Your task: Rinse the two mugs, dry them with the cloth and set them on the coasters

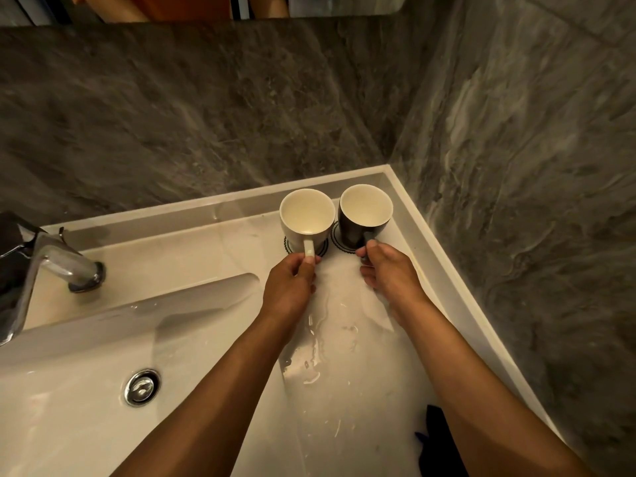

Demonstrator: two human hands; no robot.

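A white mug point(306, 216) and a black mug with a white inside point(364, 215) stand upright side by side on the sink's right ledge near the back corner. Each rests on a round coaster with a dark scalloped edge: one coaster point(288, 246) under the white mug, the other coaster point(335, 239) under the black one. My left hand point(290, 285) pinches the white mug's handle. My right hand point(387, 270) holds the black mug's handle with thumb and fingers. A dark cloth point(435, 438) lies on the ledge at the bottom, partly hidden under my right forearm.
The white sink basin point(86, 425) with a chrome drain point(142, 387) fills the lower left. A chrome tap point(51, 266) juts out at the left. Water puddles lie on the ledge point(330, 346) between my arms. Grey stone walls close off the back and right.
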